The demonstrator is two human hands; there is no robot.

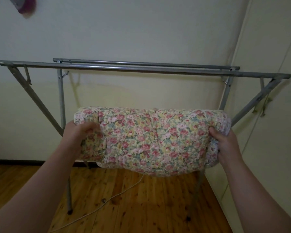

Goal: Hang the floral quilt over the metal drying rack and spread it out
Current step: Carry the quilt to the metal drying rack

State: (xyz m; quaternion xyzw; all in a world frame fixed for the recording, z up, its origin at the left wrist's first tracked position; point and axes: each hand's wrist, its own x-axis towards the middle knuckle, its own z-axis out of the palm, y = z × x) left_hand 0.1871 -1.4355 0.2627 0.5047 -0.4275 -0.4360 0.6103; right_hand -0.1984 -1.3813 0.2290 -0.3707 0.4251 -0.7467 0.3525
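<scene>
A person holds the floral quilt (pixel 151 140), folded into a thick bundle, in mid-air below and in front of the metal drying rack (pixel 141 67). The left hand (pixel 81 133) and right hand (pixel 225 143) each clamp an end, apparently to keep the folds together for the lift (nothing rests on the bars yet). A white cord (pixel 107 200) trails across the wooden floor (pixel 141 207) between the rack's legs; the wall (pixel 141 31) stands close behind.
</scene>
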